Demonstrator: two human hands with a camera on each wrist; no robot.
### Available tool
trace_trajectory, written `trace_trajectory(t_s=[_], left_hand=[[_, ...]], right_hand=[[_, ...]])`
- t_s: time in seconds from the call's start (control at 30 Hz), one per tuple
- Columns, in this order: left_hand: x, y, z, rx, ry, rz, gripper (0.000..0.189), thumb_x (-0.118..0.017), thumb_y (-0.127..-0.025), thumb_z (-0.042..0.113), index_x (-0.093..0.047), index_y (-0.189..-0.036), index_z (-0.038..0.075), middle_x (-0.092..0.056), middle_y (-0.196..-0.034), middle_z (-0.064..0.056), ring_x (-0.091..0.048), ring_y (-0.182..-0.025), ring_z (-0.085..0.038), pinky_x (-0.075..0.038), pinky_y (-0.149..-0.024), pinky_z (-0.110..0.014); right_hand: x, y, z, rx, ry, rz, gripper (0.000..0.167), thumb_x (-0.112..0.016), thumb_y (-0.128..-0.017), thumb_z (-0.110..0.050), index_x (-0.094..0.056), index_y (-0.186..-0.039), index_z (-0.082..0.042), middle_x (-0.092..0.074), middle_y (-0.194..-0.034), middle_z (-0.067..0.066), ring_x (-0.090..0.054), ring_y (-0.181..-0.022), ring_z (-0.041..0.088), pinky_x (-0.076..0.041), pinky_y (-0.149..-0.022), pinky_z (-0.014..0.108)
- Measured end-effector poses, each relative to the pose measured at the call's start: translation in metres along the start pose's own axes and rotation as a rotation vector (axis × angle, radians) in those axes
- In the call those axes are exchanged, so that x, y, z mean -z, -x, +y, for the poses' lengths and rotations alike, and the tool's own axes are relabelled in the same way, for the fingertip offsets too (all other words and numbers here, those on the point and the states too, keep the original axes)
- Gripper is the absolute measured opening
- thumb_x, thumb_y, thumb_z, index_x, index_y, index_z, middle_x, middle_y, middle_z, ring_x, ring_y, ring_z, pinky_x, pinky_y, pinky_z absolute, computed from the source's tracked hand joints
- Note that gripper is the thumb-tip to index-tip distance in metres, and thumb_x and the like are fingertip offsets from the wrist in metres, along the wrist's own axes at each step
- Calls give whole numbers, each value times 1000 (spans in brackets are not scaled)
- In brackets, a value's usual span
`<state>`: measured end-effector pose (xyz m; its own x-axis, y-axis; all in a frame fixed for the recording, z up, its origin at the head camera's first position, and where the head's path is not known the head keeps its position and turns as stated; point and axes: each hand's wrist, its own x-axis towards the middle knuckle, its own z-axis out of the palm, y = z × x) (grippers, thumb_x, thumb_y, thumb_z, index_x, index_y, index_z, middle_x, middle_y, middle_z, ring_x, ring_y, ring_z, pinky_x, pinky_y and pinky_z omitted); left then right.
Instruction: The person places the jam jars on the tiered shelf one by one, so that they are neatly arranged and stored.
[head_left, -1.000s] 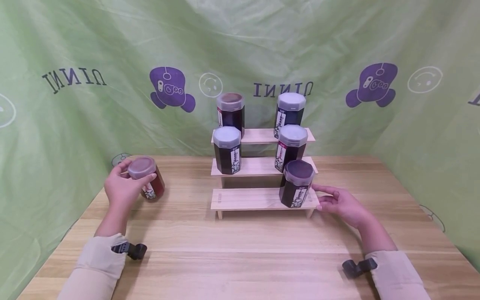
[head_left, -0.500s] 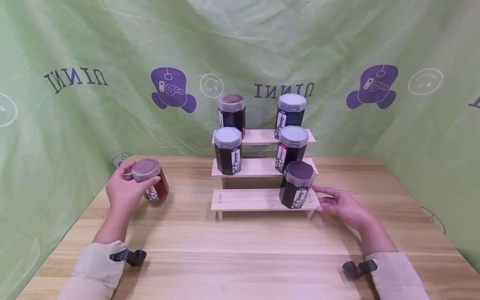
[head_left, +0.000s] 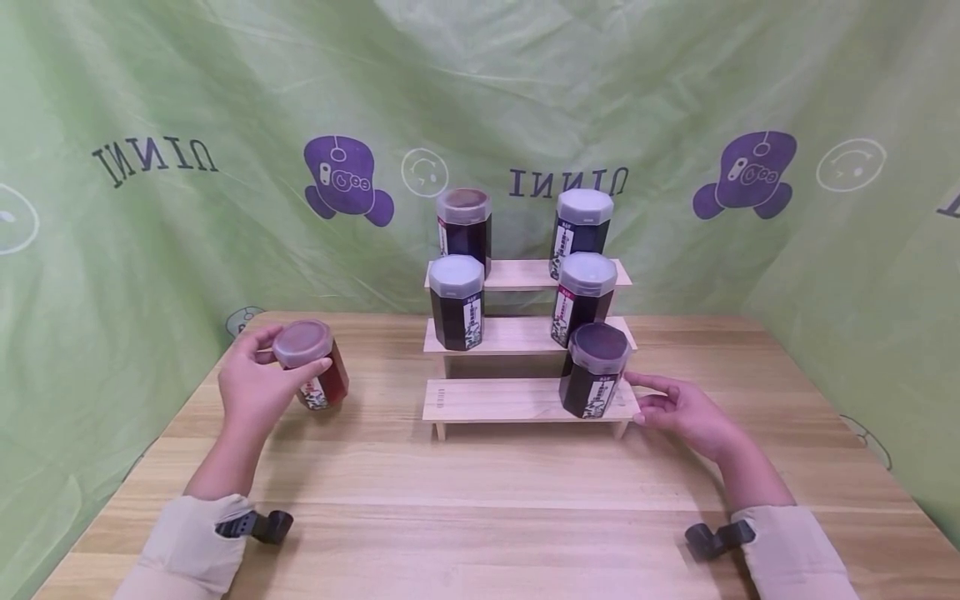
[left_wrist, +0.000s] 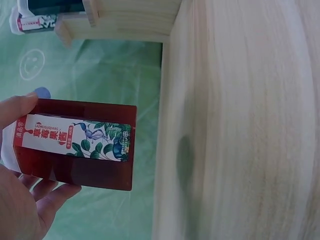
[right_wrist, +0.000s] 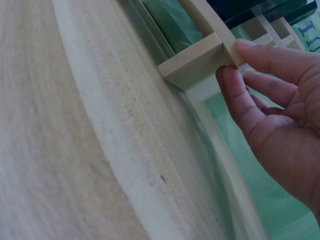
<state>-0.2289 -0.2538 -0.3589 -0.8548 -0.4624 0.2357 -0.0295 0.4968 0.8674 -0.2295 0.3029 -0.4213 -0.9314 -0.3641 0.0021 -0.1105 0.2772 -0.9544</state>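
Observation:
My left hand (head_left: 258,379) grips a jar of red strawberry jam (head_left: 326,385) around its translucent lid, left of the stand. In the left wrist view, the jar (left_wrist: 75,145) shows its printed label and hangs above the table, its base apart from the wood. My right hand (head_left: 686,417) pinches the right end of the lowest board of a three-tier wooden stand (head_left: 495,400); thumb and finger meet at the board's corner (right_wrist: 227,47) in the right wrist view. Just beside that hand, a dark jam jar (head_left: 592,379) stands at the right of the lowest tier.
On the middle tier stand a left jar (head_left: 456,317) and a right jar (head_left: 577,312). The top tier bears a reddish-lidded jar (head_left: 467,237) and a pale-lidded jar (head_left: 581,229). A green printed curtain (head_left: 480,100) hangs behind the wooden table (head_left: 480,517).
My left hand has carried the strawberry jam jar a little to the right and nearer to me. The right hand stays at the stand's end.

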Motion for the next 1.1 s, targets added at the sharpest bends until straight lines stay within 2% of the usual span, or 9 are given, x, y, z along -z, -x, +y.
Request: trace_trajectory(t_s=[0.33,1.1], left_hand=[[0,13,11,-38,-49,-60,90,-92,-63,42,-53,-138,11,-59,-121,-11,-52,-103,-18,-47,-76,-23],[-15,42,44,-194,-10,-141,85,-94,-58,42,-59,-128,8,-64,-111,-8,-54,-97,-18,-50,-71,-21]], right_hand=[[0,0,0,2,10,1,71,-69,-86,-2,-32,-146,10,-53,-127,34,-63,-104,9,-53,-89,24],[-2,1,-3,4,13,5,71,-70,-86,-3,-32,-145,11,-50,-130,36,-63,-103,8,-52,-89,23]])
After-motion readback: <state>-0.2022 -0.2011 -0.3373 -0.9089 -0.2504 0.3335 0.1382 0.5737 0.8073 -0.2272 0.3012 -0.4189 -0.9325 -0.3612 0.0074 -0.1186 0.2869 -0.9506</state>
